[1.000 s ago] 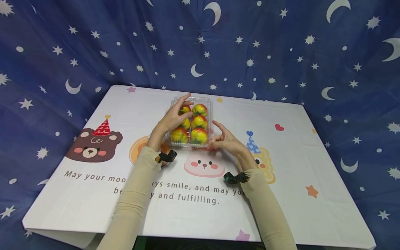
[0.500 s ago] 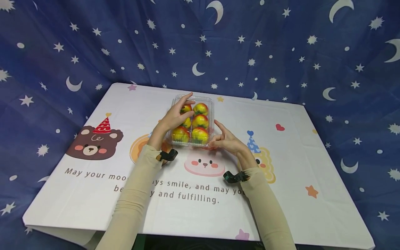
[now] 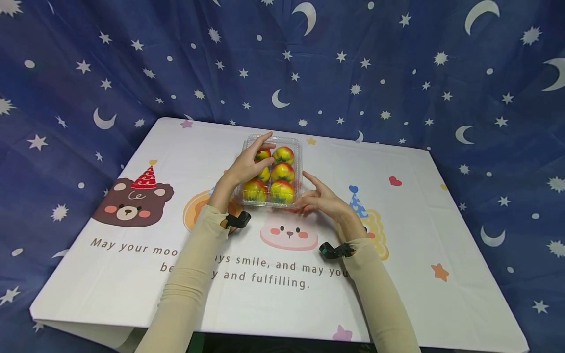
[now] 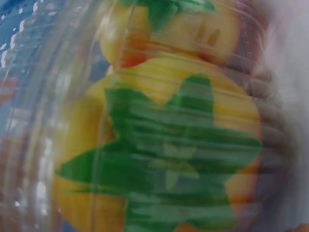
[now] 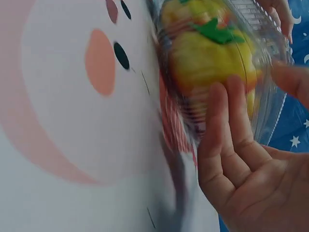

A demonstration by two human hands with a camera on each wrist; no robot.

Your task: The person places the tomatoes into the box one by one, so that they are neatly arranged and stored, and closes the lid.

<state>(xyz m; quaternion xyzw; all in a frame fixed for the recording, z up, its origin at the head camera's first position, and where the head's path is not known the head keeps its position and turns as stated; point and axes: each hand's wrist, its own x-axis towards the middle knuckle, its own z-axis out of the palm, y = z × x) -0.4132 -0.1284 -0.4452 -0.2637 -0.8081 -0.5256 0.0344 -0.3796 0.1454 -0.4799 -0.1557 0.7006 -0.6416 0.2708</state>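
Observation:
A clear plastic clamshell box [image 3: 301, 154] stands toward the back of the table, holding several yellow-red fruits [image 3: 282, 172] with green leafy tops, like persimmons. Across its left side lies my left hand [image 3: 243, 168], thumb over the lid and index finger reaching toward the far rim. At the near right corner, my right hand [image 3: 324, 198] touches the box; in the right wrist view two fingertips [image 5: 221, 94] press the wall, with another digit at the lid's rim. Ribbed plastic and one fruit [image 4: 169, 145] fill the left wrist view, slightly blurred. The left hand's other fingers are mostly hidden.
The white tablecloth [image 3: 397, 304] carries printed animals, stars and lettering. A blue curtain [image 3: 379, 49] with moons and stars hangs behind and beside the table. Dark wrist cameras [image 3: 337, 250] sit on both wrists.
My right wrist has shifted slightly to the right, and its fingers have moved a little at the box's corner. The box and my left hand stay in place.

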